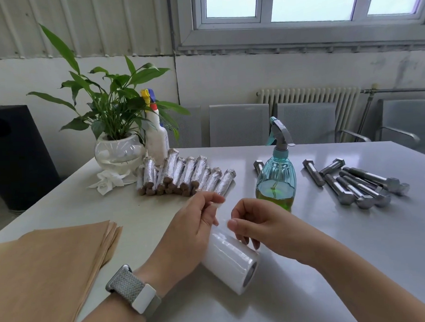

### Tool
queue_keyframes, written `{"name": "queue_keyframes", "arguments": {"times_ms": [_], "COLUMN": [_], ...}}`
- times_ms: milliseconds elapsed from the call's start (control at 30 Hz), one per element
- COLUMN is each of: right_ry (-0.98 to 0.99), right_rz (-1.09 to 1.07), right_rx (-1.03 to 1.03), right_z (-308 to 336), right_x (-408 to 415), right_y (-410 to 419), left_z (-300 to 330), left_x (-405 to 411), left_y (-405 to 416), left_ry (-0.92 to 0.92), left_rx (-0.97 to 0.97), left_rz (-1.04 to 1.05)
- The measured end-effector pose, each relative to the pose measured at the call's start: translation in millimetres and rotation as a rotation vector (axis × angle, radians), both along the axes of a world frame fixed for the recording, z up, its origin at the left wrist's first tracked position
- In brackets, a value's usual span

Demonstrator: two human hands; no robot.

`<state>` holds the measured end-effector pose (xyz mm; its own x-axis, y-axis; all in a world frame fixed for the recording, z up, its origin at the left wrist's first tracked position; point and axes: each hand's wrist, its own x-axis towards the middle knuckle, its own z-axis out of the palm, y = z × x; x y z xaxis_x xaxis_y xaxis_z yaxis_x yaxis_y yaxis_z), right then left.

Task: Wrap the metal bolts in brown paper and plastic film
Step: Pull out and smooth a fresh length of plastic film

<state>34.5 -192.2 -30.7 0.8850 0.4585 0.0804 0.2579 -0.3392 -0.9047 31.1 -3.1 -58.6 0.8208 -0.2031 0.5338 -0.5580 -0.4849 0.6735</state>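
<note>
Both grips are pinching the loose edge of the plastic film (221, 212): the left hand (197, 220) is lifting it while the right hand (255, 222) is peeling it off the roll (231, 262) lying on the surface (332, 240). Film-starting seems underway; next, a bare bolt from the pile of metal bolts (358, 183) at right probably needs brown paper (41, 270) first.

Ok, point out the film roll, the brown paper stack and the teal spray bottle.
film roll (232, 264), head view, white outer wrap.
brown paper stack (48, 270), head view, top sheet.
teal spray bottle (275, 176), head view, clear body.
</note>
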Motion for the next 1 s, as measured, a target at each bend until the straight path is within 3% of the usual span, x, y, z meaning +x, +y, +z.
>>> {"name": "queue_keyframes", "arguments": {"times_ms": [200,433,567,733,1000], "right_ry": [0.042,0.316,0.375,0.218,0.034], "right_rz": [0.029,0.179,0.233,0.178,0.042], "right_rx": [-0.007,-0.092,-0.110,-0.022,-0.009], "right_z": [2.5,11.5,12.1,14.8,6.7], "right_x": [-1.1,-0.8,-0.4,1.8,8.4], "right_y": [-1.9,-18.0,-24.8,-26.3,-24.0], "left_z": [4.9,5.2,6.1,8.6,11.4], "left_x": [-0.1,-2.8,-4.4,-4.4,-3.6], "left_y": [3.2,4.3,2.6,4.4,15.2], "left_ry": [-0.030,-0.031,-0.046,-0.052,0.159], "left_rx": [0.067,0.059,0.062,0.057,0.010], "left_rz": [-0.008,0.021,0.033,0.068,0.035]}}
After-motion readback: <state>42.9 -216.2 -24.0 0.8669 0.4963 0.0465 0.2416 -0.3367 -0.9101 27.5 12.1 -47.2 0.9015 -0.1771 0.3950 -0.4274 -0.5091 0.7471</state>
